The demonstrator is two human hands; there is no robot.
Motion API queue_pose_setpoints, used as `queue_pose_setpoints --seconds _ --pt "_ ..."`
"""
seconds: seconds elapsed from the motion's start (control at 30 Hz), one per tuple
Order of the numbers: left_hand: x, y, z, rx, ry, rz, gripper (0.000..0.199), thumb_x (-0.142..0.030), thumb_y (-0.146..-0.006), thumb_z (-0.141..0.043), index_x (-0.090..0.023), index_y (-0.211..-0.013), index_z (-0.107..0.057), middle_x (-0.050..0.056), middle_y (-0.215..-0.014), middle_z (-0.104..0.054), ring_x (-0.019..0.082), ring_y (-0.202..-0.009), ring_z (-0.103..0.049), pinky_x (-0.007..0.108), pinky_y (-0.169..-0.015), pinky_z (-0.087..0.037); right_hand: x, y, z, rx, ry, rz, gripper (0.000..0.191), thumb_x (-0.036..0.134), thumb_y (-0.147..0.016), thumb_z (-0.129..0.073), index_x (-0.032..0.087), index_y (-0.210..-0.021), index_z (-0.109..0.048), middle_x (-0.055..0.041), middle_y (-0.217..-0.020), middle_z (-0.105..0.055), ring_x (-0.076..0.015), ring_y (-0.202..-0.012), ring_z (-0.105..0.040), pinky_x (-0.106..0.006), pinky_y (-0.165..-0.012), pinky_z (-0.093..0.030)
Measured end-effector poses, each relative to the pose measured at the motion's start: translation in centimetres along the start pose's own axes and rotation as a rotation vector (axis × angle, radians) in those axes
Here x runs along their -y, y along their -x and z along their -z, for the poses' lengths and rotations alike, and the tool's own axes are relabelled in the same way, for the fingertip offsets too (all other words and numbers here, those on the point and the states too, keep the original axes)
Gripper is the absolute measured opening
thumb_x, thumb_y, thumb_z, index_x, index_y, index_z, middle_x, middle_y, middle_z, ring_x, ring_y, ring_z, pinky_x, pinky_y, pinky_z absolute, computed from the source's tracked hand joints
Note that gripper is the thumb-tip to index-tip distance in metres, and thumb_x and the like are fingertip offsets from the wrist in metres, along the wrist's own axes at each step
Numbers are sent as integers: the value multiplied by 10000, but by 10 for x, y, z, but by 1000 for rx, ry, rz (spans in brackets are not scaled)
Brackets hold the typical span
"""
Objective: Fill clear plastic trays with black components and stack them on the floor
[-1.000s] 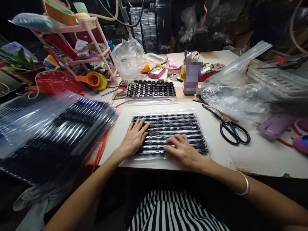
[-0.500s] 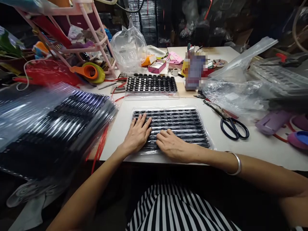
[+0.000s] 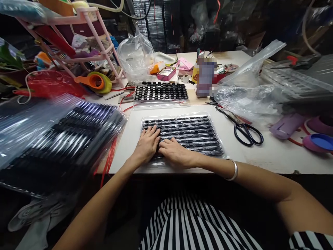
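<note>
On the table in front of me lies a clear plastic tray (image 3: pixel 187 133) with rows of black parts; shiny clear film seems to cover it. My left hand (image 3: pixel 146 144) rests flat over the tray's left side, fingers stretched out. Close beside it, my right hand (image 3: pixel 175 152) is on the tray's lower left part with its fingers curled and pressed together. Whatever is under those fingertips is hidden. A silver bangle (image 3: pixel 233 170) is on my right wrist.
Scissors (image 3: pixel 248 134) with dark handles lie right of the tray. Behind it stands another tray of black parts (image 3: pixel 161 92). Stacked, film-wrapped black trays (image 3: pixel 65 139) are at the left, beside red strips (image 3: pixel 110 156). Clear plastic bags (image 3: pixel 244 100) and a pink rack (image 3: pixel 91 21) stand farther back.
My right hand has moved left along the tray and is now close against my left hand. My left hand stays on the tray's left side, its fingers closer together. The view has shifted slightly.
</note>
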State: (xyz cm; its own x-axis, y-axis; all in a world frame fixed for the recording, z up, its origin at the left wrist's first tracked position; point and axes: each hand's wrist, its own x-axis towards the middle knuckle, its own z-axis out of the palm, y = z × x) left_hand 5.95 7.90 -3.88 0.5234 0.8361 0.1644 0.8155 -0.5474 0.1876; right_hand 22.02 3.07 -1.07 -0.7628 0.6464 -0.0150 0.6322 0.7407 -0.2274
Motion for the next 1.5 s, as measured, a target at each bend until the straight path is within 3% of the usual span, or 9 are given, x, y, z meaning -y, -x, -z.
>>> queue_pose_setpoints --seconds 0.13,0.37,0.53,0.6,0.7,1.0,1.13,1.23,1.5 --pt "0 0 -1 16 9 2 436 -272 -945 -300 -106 -1304 -483 117 -1422 -416 288 -1333 -326 483 -1075 -278 1 4 -7 -68 -33 -17 297 104 -823 -460 154 -1099 -559 -94 -1082 -558 -238 -968 -431 -392 -758 -346" --pt "1 2 -7 -3 -3 3 473 -308 -955 -242 -108 -1330 -450 112 -1441 -396 274 -1349 -299 465 -1095 -226 13 -7 -19 -194 123 -131 224 98 -893 -373 95 -952 -589 -143 -992 -567 -253 -934 -456 -406 -795 -367" --pt "-2 7 -2 43 -65 -41 546 -427 -936 -314 -150 -1404 -358 134 -1503 -259 317 -1380 -202 496 -1101 -184 -23 17 -1 -120 -193 -15 223 262 -941 -435 176 -1086 -582 -81 -1060 -571 -197 -930 -505 -345 -792 -387" --pt "-7 8 0 85 -125 -51 607 -511 -910 -341 -211 -1436 -292 122 -1529 -177 346 -1391 -121 530 -1099 -154 -44 39 1 -251 -175 -158 278 303 -957 -404 185 -1154 -560 -91 -1096 -563 -202 -959 -505 -354 -809 -369" --pt "-18 7 2 134 -180 -24 628 -544 -908 -303 -233 -1450 -240 119 -1539 -131 359 -1391 -54 549 -1097 -134 -64 65 -5 -408 110 -420 328 296 -955 -389 156 -1211 -537 -141 -1180 -547 -271 -1052 -459 -433 -859 -305" --pt "-25 4 -7 90 -221 -108 627 -510 -932 -238 -160 -1452 -229 131 -1535 -142 303 -1405 -85 505 -1107 -139 -57 74 -15 -389 226 -446 393 376 -956 -372 170 -1256 -521 -159 -1346 -458 -289 -1217 -385 -456 -958 -244" --pt "-20 0 0 67 -182 -113 636 -572 -893 -318 -218 -1421 -327 109 -1503 -285 306 -1377 -225 500 -1079 -210 -63 74 -6 -220 110 -439 572 528 -931 -342 197 -1395 -383 -157 -1497 -266 -338 -1378 -163 -528 -1041 -171" --pt "-20 -4 6 73 -148 -108 641 -611 -853 -381 -249 -1381 -398 104 -1464 -368 314 -1336 -311 498 -1046 -263 -77 73 2 -119 -4 -428 667 591 -921 -267 193 -1455 -253 -141 -1529 -179 -304 -1403 -111 -544 -1073 -139" --pt "-21 1 1 78 -130 -88 649 -587 -885 -321 -234 -1430 -300 80 -1513 -270 279 -1393 -181 491 -1108 -161 -102 69 7 -87 -8 -527 763 649 -892 -228 136 -1456 -243 -136 -1531 -137 -287 -1409 -90 -553 -1098 -101"
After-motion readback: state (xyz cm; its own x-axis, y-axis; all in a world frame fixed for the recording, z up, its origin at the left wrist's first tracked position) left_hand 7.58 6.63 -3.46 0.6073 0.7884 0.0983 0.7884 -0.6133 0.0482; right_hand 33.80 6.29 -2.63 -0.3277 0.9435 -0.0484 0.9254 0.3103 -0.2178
